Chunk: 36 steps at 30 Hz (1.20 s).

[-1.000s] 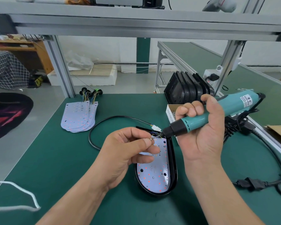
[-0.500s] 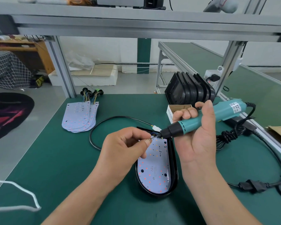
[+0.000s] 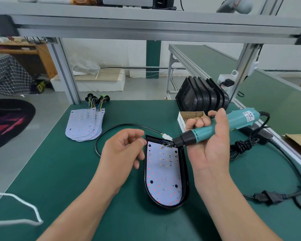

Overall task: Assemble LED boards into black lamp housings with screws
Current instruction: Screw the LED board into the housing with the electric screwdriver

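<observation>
The LED board [image 3: 163, 173] lies inside a black lamp housing [image 3: 186, 180] in the middle of the green table [image 3: 59, 171], rounded end toward the person. "12V" is printed on the board's lower half.

The right hand [image 3: 210, 150] is wrapped round a teal electric screwdriver [image 3: 214, 130], fingers clamped on the barrel and thumb up its side. The bit is down at the board's far end, among the coloured wires there. The screwdriver's white label is too small to read.

The left hand [image 3: 123, 152] sits just left of the housing, fingers loosely curled, thumb near the forefinger — nothing shows between them.

A black cable [image 3: 111, 129] loops round to a white connector [image 3: 167, 137] at the housing's top.

Behind the right hand an open cardboard box [image 3: 182, 120] holds small brassy screws; its side lettering is partly hidden. Beyond it stands a stack of black housings [image 3: 202, 96] on edge. Far left lies a pile of spare boards [image 3: 84, 126] — wire leads at the far end.
</observation>
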Each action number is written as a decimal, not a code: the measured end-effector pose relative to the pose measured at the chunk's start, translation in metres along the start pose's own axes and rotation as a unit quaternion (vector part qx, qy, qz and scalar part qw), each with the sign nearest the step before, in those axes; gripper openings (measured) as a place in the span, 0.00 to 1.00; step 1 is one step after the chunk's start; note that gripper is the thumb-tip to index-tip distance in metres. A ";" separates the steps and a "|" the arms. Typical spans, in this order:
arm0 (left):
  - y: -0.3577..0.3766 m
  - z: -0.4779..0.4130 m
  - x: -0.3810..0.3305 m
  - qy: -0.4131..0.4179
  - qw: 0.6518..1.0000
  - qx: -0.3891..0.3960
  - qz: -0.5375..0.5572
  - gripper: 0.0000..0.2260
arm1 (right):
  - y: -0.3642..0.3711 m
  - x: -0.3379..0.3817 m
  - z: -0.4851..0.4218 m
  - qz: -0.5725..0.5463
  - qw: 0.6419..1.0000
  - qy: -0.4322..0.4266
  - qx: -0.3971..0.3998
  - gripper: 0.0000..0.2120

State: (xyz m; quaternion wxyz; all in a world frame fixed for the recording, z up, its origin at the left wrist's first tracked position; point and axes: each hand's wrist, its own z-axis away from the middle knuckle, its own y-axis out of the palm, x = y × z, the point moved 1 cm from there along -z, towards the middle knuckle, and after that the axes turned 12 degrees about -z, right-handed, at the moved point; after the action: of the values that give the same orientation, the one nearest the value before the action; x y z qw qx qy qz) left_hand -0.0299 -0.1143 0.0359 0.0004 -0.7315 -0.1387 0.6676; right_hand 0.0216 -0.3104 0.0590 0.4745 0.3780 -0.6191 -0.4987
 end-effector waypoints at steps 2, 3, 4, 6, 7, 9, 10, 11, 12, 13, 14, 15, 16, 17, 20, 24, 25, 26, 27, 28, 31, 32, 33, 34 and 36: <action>-0.001 0.001 0.000 0.033 0.998 -0.001 -0.048 0.12 | 0.001 0.000 0.000 0.000 1.000 0.000 0.001 0.10; 0.000 0.003 0.000 0.055 0.995 0.005 -0.085 0.13 | 0.001 0.001 0.000 -0.003 1.000 0.001 0.003 0.10; 0.001 0.006 -0.001 0.076 0.988 0.015 -0.130 0.13 | 0.002 0.001 0.001 -0.008 1.000 0.003 0.006 0.10; 0.003 0.010 -0.001 0.106 0.969 0.033 -0.221 0.18 | 0.003 0.001 0.002 -0.015 1.000 0.010 0.018 0.10; 0.003 0.012 -0.001 0.116 0.962 0.041 -0.244 0.19 | 0.003 0.001 0.003 -0.019 0.999 0.015 0.025 0.10; 0.005 0.013 -0.002 0.130 0.958 0.059 -0.247 0.20 | 0.004 0.000 0.005 -0.019 0.999 0.019 0.034 0.10; 0.006 0.013 -0.003 0.135 0.959 0.063 -0.240 0.20 | 0.004 -0.001 0.006 -0.016 0.999 0.020 0.036 0.10; 0.007 0.014 -0.003 0.137 0.962 0.064 -0.229 0.19 | 0.005 -0.002 0.007 -0.014 0.999 0.020 0.038 0.10; 0.008 0.014 -0.003 0.137 0.965 0.061 -0.215 0.18 | 0.006 -0.003 0.007 -0.011 0.999 0.020 0.038 0.10; 0.009 0.015 -0.002 0.132 0.969 0.059 -0.202 0.16 | 0.006 -0.003 0.008 -0.009 0.999 0.019 0.036 0.10; 0.010 0.015 -0.001 0.126 0.972 0.058 -0.191 0.14 | 0.007 -0.004 0.008 -0.005 0.999 0.017 0.033 0.10; 0.012 0.015 0.000 0.119 0.974 0.058 -0.182 0.12 | 0.007 -0.004 0.008 -0.003 0.999 0.017 0.030 0.10; 0.012 0.015 0.000 0.110 0.977 0.058 -0.172 0.10 | 0.007 -0.004 0.008 -0.003 0.999 0.017 0.030 0.10; 0.013 0.015 0.001 0.102 0.980 0.056 -0.159 0.09 | 0.007 -0.004 0.008 -0.003 0.999 0.017 0.029 0.10; 0.013 0.014 -0.002 0.085 0.987 0.055 -0.123 0.09 | 0.006 -0.004 0.008 -0.004 0.999 0.017 0.034 0.09; 0.013 0.015 -0.003 0.080 0.989 0.053 -0.108 0.10 | 0.004 -0.003 0.007 0.007 0.999 0.012 0.044 0.10; 0.013 0.015 -0.003 0.079 0.989 0.054 -0.109 0.10 | 0.004 -0.003 0.007 0.013 0.999 0.009 0.049 0.10; 0.013 0.015 -0.002 0.080 0.989 0.055 -0.115 0.11 | 0.004 -0.003 0.007 0.019 0.998 0.008 0.055 0.10; 0.013 0.016 -0.002 0.084 0.987 0.054 -0.125 0.11 | 0.004 -0.002 0.007 0.025 0.998 0.007 0.063 0.10; 0.013 0.016 -0.001 0.091 0.985 0.051 -0.141 0.11 | 0.004 -0.002 0.007 0.031 0.997 0.007 0.072 0.10; 0.012 0.016 0.000 0.119 0.972 0.045 -0.200 0.10 | 0.005 -0.002 0.010 0.041 0.994 0.009 0.103 0.09; 0.012 0.016 0.000 0.122 0.968 0.046 -0.214 0.08 | 0.006 -0.002 0.011 0.044 0.992 0.009 0.114 0.08; 0.013 0.016 0.000 0.122 0.966 0.048 -0.225 0.06 | 0.007 -0.003 0.012 0.050 0.991 0.008 0.124 0.08; 0.013 0.015 0.000 0.119 0.964 0.048 -0.232 0.05 | 0.008 -0.003 0.013 0.056 0.989 0.008 0.133 0.08; 0.012 0.014 0.001 0.106 0.967 0.048 -0.229 0.05 | 0.009 -0.004 0.015 0.068 0.987 0.005 0.149 0.07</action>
State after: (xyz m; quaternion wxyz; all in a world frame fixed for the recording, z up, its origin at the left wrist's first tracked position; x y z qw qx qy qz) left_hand -0.0413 -0.1286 0.0306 0.2027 -0.7459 -0.2695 0.5744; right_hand 0.0082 -0.3007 0.0665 0.4485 0.4039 -0.7083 -0.3661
